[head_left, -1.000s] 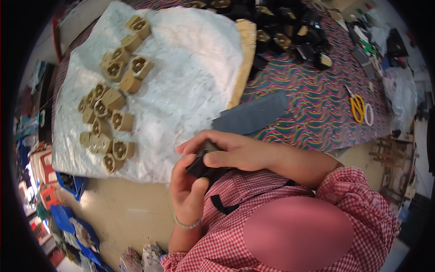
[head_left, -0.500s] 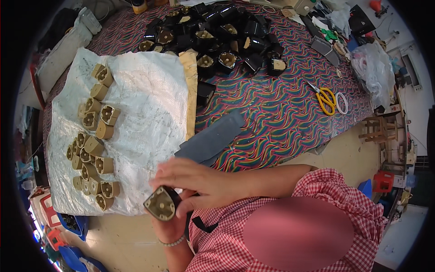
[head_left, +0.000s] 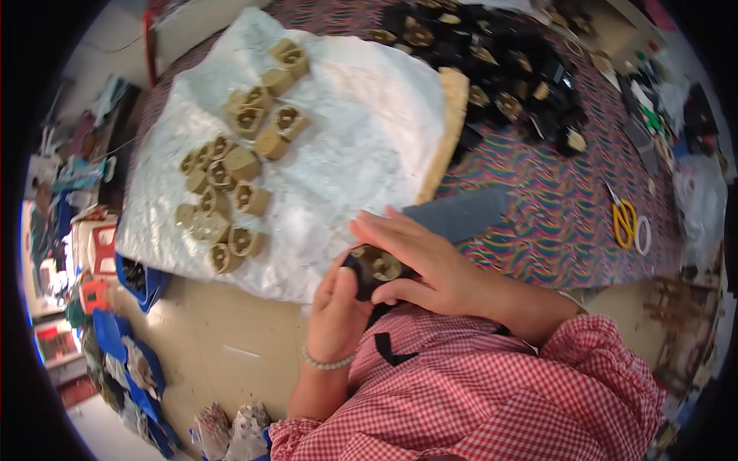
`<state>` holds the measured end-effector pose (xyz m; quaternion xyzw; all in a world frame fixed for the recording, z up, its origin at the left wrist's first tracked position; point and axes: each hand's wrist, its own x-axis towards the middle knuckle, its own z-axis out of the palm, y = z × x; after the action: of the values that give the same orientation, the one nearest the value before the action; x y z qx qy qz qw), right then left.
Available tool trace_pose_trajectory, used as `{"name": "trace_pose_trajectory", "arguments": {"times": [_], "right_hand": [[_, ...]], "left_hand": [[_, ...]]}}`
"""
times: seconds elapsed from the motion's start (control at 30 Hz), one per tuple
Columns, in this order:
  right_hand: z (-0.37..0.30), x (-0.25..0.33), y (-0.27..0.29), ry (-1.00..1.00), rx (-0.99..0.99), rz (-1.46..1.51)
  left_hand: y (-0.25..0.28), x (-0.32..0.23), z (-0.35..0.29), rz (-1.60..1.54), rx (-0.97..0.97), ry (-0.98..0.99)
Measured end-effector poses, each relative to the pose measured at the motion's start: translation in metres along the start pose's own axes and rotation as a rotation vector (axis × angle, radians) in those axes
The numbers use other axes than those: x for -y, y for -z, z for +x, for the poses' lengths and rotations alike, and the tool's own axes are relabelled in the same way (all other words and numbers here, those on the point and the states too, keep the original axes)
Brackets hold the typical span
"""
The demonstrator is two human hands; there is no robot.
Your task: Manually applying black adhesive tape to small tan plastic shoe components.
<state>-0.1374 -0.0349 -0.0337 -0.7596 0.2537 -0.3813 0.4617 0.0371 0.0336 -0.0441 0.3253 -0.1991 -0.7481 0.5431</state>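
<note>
Close in front of my body, both hands are on a small hollow black casing (head_left: 388,266) with a tan inside, its open side facing up. My left hand (head_left: 338,303), with a pale bead bracelet at the wrist, grips it from the left, thumb pressed on its wall. My right hand (head_left: 430,265) spans it from the other side, long fingers stretched along the far edge and thumb at the near edge. Part of the casing is hidden by the fingers. Just beyond my right hand lies a flat dark grey strip (head_left: 465,213) on the table.
A white woven sheet (head_left: 346,115) carries several tan casings (head_left: 250,196). At the far side lies a heap of black casings (head_left: 507,69). Yellow-handled scissors (head_left: 624,221) and a white ring (head_left: 643,235) lie right on the patterned cloth (head_left: 553,200). A blue bin (head_left: 150,288) stands below the table's left corner.
The view has swung left, so the table shifts rightward in it. The casing has turned between my hands, and my left thumb and fingers now show on its wall.
</note>
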Motion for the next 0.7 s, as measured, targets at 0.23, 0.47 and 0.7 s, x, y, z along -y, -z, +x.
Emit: {"name": "trace_pose_trajectory", "arguments": {"times": [0.23, 0.47, 0.7], "right_hand": [[0.022, 0.026, -0.008, -0.061, 0.132, -0.026], [0.025, 0.019, -0.015, -0.042, 0.098, -0.152], [0.012, 0.014, -0.013, -0.027, 0.005, -0.089]], "left_hand": [[0.006, -0.015, -0.011, -0.086, 0.024, 0.056], [0.024, -0.01, -0.007, -0.116, 0.085, 0.049], [0.018, -0.006, -0.009, -0.048, 0.119, 0.004]]}}
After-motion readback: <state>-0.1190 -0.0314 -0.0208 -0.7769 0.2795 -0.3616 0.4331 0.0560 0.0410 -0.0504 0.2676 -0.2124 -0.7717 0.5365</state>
